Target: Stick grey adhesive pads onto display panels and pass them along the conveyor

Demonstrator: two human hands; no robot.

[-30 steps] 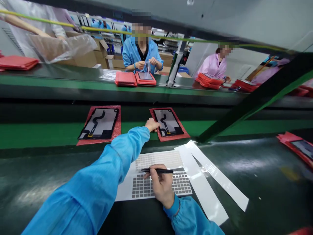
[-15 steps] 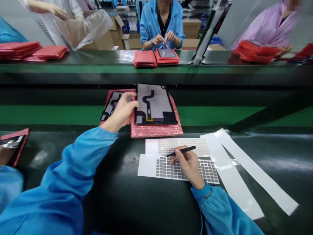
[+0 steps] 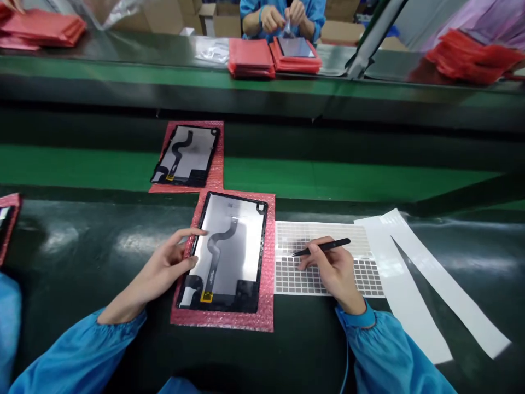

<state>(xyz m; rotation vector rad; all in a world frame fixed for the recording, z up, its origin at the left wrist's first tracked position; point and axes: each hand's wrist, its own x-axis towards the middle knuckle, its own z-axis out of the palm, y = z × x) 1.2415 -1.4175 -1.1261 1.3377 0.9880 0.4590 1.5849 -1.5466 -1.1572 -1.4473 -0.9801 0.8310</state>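
A display panel (image 3: 240,246) with a silvery back, a curved dark flex cable and a black border lies on a pink bubble-wrap bag (image 3: 262,323) in front of me. My left hand (image 3: 166,268) grips the left edge of both, fingertips on the panel's rim and thumb beside them. To the right, black tweezers (image 3: 328,246) rest in my right hand (image 3: 332,268), its fingers closed round them. Their tip points left, over a white sheet of small grey square stickers (image 3: 295,279). The left part of that sheet lies against or under the bag's edge.
Another panel (image 3: 188,156) on a pink bag sits farther back, on the green strip. White paper strips (image 3: 443,284) lie at right. Across the raised ledge (image 3: 164,74), a co-worker's hands (image 3: 283,16) are busy near stacked red bags (image 3: 251,57). A blue sleeve (image 3: 8,323) shows at far left.
My left hand has brought the panel and its bag from the green strip down to the bench before me. The view has tilted down. My right hand stays over the stickers with the tweezers.
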